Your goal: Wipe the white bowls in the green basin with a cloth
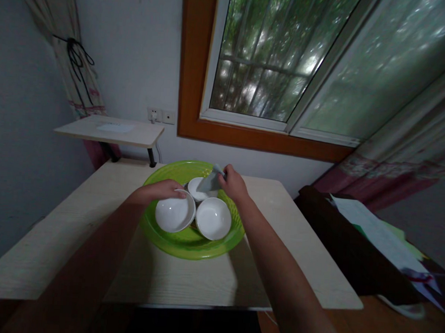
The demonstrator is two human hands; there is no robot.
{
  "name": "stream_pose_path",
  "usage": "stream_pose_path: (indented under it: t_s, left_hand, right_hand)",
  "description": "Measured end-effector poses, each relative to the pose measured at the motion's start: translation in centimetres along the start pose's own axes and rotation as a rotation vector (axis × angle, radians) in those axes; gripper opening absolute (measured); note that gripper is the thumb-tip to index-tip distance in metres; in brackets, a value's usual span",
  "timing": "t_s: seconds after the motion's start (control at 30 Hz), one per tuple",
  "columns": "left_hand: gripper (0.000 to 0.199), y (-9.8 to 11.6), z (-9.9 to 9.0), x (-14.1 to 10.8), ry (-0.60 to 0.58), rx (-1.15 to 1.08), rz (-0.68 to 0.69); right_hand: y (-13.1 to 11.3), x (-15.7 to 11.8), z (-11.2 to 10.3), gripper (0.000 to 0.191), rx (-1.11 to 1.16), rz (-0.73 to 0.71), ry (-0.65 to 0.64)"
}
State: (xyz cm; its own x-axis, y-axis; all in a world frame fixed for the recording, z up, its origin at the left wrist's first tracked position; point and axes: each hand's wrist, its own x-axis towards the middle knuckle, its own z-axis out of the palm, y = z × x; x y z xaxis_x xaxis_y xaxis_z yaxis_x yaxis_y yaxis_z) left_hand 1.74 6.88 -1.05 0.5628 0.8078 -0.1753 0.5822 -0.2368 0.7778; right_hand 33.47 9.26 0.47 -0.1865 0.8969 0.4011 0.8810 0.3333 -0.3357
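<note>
Apparently we are at the handling of the bowls with the cloth: our left hand [161, 189] has its thumb and fingers closed over the far rim of one white bowl [172, 216], while our right hand [234, 183] pinches a grey piece that looks like cloth [208, 182] between bent fingers. Taking twelve as straight ahead of us, the held bowl sits at nine o'clock in the green basin [199, 253], tipped a little our way; whether it is lifted or rests on something, we cannot tell. A second bowl [213, 218] lies just beside it at four o'clock, and a third bowl [195, 188] stands at twelve, partly behind the cloth, which hangs over it; contact between those two is too unclear to call. The basin itself is on the pale table [275, 224], with the small raised shelf [116, 131] well apart at ten o'clock. We judge that the next move calls for keeping the left grip firm on the rim and guiding the cloth from about one o'clock toward seven or eight, into the held bowl, without knocking the neighbouring rims, since smooth glazed-looking walls could slip.
</note>
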Motion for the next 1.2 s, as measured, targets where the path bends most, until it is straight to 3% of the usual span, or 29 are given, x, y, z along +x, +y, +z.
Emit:
stream_pose_path:
  t_s: [0.23, 0.53, 0.73, 1.03, 1.2]
  left_hand:
    - [0.059, -0.5, 0.2, 0.0, -0.013, 0.021, -0.003]
    - [0.050, -2.2, 0.2, 1.1, -0.011, 0.125, 0.020]
    - [0.041, -1.1, 0.1, 0.9, -0.003, 0.073, 0.041]
    - [0.044, 0.8, -0.4, -0.2, 0.044, -0.034, 0.126]
    - [0.039, 0.9, -0.4, -0.2, 0.162, 0.005, 0.097]
  right_hand:
    - [-0.5, -0.1, -0.7, 0.022, 0.043, 0.136, 0.124]
    - [0.1, 0.2, -0.5, 0.023, 0.134, 0.172, 0.224]
    - [0.3, 0.3, -0.5, 0.024, 0.180, 0.171, 0.252]
    - [0.3, 0.4, -0.5, 0.026, 0.224, 0.173, 0.261]
    - [0.3, 0.4, -0.6, 0.024, 0.286, 0.183, 0.293]
